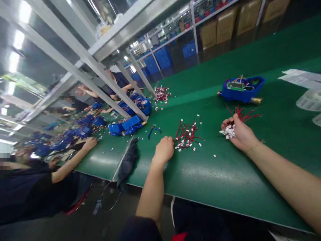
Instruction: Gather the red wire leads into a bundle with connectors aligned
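Note:
My right hand (242, 134) is closed around a bundle of red connector wires (242, 114). Their white plugs (229, 131) stick out by the fingers and the red ends fan out beyond the hand. My left hand (164, 149) rests with curled fingers at the left edge of a loose pile of red connector wires (187, 134); its fingertips are hidden, so what they pinch cannot be seen. Just behind the right hand lies a blue housing (242, 90) with a green circuit board and brass fittings. Blue-handled pliers (153, 131) lie beyond the left hand.
A dark cloth (128, 162) hangs over the table's front edge. More blue housings (127, 125) and another wire pile (162, 93) stand near the metal shelf posts. Co-workers sit along the left, one hand (89, 144) on the table. Papers (302, 78) and clear plastic reels (309, 99) lie right.

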